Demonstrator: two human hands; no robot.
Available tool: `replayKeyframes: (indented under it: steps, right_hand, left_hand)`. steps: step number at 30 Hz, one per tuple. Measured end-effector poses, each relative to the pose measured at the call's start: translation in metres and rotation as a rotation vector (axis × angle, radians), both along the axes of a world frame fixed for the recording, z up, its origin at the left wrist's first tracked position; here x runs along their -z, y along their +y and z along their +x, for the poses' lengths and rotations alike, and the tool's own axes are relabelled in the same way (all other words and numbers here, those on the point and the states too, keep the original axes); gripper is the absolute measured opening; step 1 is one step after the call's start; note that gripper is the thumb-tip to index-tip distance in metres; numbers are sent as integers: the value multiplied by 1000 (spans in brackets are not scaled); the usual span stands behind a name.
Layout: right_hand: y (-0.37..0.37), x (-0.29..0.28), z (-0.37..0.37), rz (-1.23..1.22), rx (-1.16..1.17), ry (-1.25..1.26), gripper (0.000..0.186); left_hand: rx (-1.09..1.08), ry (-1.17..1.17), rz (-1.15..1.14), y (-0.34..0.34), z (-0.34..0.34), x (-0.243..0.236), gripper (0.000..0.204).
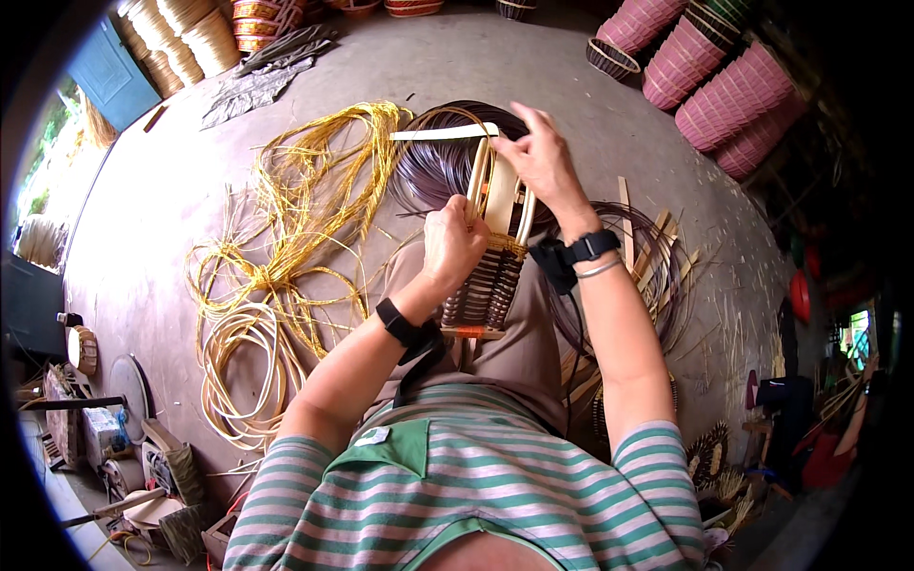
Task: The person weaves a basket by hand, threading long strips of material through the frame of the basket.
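Observation:
A partly woven basket (pixel 481 285) stands tilted between my knees, dark brown and pale bands in its lower part. Pale upright stakes rise from its woven edge, joined in a loop at the top. My left hand (pixel 452 246) is closed on the left side of the basket, at the stakes just above the weave. Over the far end of the stakes, my right hand (pixel 545 167) has its fingers apart, one stretched upward and slightly blurred, the lower ones close to the loop. A flat white strip (pixel 438 133) lies beside that loop.
Beyond the basket lies a coil of dark strands (pixel 428 176). Yellow strands (pixel 324 181) spread to the left, near a coil of pale cane (pixel 243 371). Wooden slats (pixel 657 252) lie at right. Stacked pink baskets (pixel 733 105) stand far right; tools (pixel 124 457) crowd the lower left.

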State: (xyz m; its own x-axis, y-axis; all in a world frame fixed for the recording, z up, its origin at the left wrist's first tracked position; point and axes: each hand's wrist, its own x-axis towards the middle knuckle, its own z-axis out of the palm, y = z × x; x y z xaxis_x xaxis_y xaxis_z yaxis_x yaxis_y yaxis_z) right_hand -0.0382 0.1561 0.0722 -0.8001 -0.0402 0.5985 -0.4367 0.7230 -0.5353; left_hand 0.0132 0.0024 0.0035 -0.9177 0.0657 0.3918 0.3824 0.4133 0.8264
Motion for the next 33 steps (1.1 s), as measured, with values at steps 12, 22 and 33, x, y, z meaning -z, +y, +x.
replayKeyframes:
  steps: [12,22,33]
  right_hand:
    - [49,67,-37,-16,369,-495,79]
    - [51,52,-26,-304,473,-343,61]
    - [13,-24,73,-482,-270,-653,27]
  left_hand:
    - [465,-474,659,-3,-7,15,21]
    - [665,-766,893,-13,-6,4,27]
    - [564,-835,794,-25,-15,7,32]
